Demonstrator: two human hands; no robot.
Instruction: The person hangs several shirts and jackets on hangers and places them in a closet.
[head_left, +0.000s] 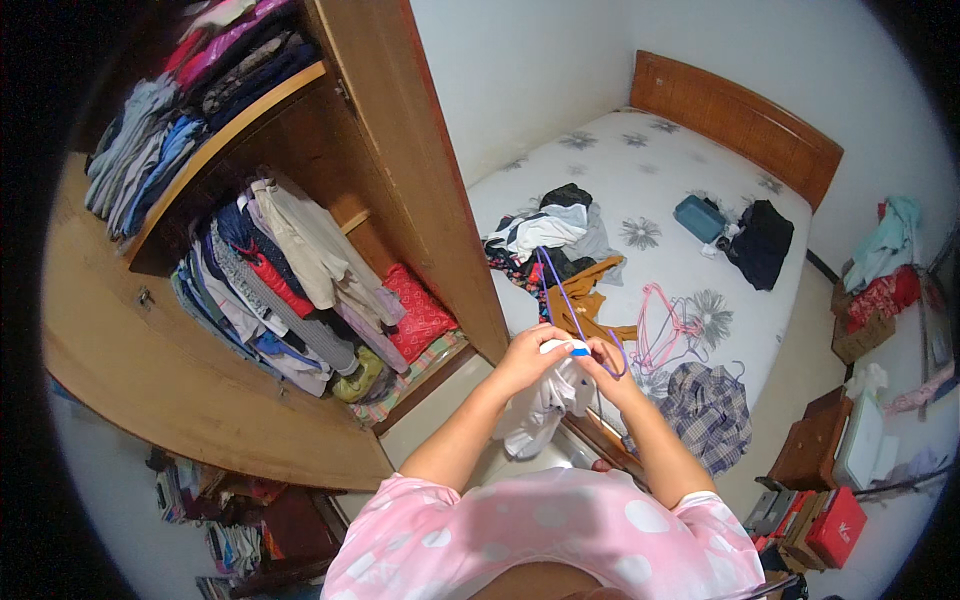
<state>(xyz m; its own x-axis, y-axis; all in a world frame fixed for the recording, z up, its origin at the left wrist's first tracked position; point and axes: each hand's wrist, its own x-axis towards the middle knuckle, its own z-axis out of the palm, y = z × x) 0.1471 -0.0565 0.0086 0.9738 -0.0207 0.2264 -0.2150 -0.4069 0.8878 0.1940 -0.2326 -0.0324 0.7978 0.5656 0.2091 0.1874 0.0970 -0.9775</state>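
My left hand (529, 354) grips the upper edge of a white garment (541, 416), which hangs down in front of me in loose folds. On the other side, my right hand (609, 367) pinches the same edge near a small blue patch. A purple clothes hanger (564, 289) sticks up at my right hand, its hook by the fingers; whether the fingers grip it is hard to see. Behind my hands a pile of clothes (551, 232) and a mustard-brown garment (589, 292) lie on the bed (630, 176). Right of them are pink hangers (654, 322) and a plaid shirt (709, 412).
To the left an open wooden wardrobe (420, 172) holds hanging clothes (277, 277), folded stacks and a red patterned cushion (417, 311). A teal case (699, 218) and dark clothing (761, 244) are on the bed's far side. Boxes (832, 529) stand at the right wall.
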